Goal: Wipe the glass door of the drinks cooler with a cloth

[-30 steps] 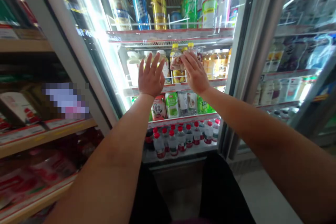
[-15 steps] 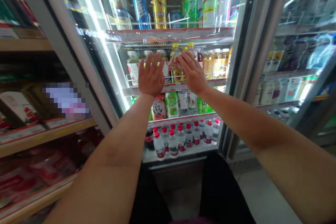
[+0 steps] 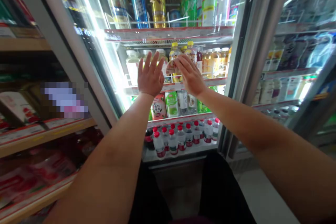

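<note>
My left hand (image 3: 150,77) is raised in front of the fridge's middle shelf, its palm forward and its fingers spread, with no object in it. To its right, my right hand (image 3: 191,77) has its fingers bent over a small crumpled pinkish thing (image 3: 172,65); what kind of thing it is does not show clearly. Behind the hands stand yellow-capped bottles (image 3: 190,44) and pale-capped bottles (image 3: 132,64). Whether a glass pane lies between the hands and the bottles I cannot tell.
Cans (image 3: 158,8) and a green bottle (image 3: 190,1) stand on the upper shelf. Lower down are drink cartons (image 3: 172,104) and several red-capped water bottles (image 3: 173,143). A metal door frame (image 3: 258,42) rises at the right. Wooden shelves (image 3: 52,134) with packaged goods line the left.
My right hand and the crumpled pinkish thing have shifted slightly left and down. My left hand has barely moved and keeps its fingers spread.
</note>
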Action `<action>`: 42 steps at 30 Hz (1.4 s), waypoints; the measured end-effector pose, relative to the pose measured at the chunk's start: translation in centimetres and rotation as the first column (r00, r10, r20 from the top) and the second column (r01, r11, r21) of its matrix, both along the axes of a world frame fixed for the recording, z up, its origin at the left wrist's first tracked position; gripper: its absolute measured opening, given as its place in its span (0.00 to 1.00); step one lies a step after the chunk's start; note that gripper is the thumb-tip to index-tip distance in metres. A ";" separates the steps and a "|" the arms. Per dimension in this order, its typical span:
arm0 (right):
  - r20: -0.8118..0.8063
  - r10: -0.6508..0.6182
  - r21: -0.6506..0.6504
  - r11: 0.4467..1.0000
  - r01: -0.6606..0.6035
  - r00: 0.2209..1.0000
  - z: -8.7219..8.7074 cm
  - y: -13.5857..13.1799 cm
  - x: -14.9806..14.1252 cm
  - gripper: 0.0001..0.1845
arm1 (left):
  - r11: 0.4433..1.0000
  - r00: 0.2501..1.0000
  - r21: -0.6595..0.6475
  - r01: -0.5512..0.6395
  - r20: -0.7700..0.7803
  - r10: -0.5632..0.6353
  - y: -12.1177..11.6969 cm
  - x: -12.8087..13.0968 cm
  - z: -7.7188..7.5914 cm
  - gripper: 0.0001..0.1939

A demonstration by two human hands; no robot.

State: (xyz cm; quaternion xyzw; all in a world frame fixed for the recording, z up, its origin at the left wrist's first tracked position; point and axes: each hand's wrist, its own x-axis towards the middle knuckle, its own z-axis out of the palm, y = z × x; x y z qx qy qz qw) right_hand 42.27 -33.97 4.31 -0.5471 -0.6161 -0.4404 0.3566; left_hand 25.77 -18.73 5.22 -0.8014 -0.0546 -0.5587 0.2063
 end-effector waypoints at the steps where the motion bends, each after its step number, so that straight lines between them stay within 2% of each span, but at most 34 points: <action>1: 0.003 0.004 -0.006 1.000 -0.004 1.000 0.0 0.0 0.0 0.34 | 1.000 1.000 -0.005 0.003 -0.003 -0.003 -0.1 0.0 0.0 0.29; 5: 0.011 0.013 -0.024 1.000 -0.012 1.000 0.2 0.2 -0.1 0.35 | 1.000 1.000 0.016 -0.018 0.001 0.018 0.1 0.1 0.0 0.29; 11: 0.003 0.003 0.012 1.000 -0.003 1.000 -0.1 0.7 -0.4 0.34 | 0.988 0.991 0.076 -0.136 0.024 0.134 1.0 0.9 0.2 0.28; 19: 0.002 0.002 -0.002 1.000 -0.002 1.000 0.0 0.8 -0.9 0.34 | 1.000 1.000 -0.021 0.001 -0.014 -0.001 0.0 0.0 0.0 0.29; 25: 0.013 0.016 -0.010 1.000 -0.016 1.000 -0.7 0.8 -1.1 0.33 | 1.000 1.000 0.022 0.000 0.014 0.000 -0.4 -0.2 0.1 0.31; 31: 0.004 0.012 -0.016 1.000 -0.012 1.000 -0.3 1.3 -1.2 0.35 | 0.999 0.999 -0.006 0.035 0.014 -0.035 -0.5 -0.3 0.1 0.31; 36: 0.057 0.017 -0.025 1.000 -0.016 0.998 -1.8 0.8 -1.1 0.32 | 1.000 1.000 -0.009 0.028 0.013 -0.028 -0.8 -0.4 0.1 0.31; 39: 0.154 0.057 -0.096 0.995 -0.043 0.987 -3.1 0.1 -0.8 0.30 | 0.999 1.000 -0.023 0.023 0.008 -0.023 -0.8 -0.3 0.1 0.31; 42: 0.206 0.089 -0.170 0.984 -0.054 0.974 -3.4 -0.3 -0.4 0.30 | 1.000 1.000 0.003 0.010 0.015 -0.010 -0.6 -0.2 0.1 0.31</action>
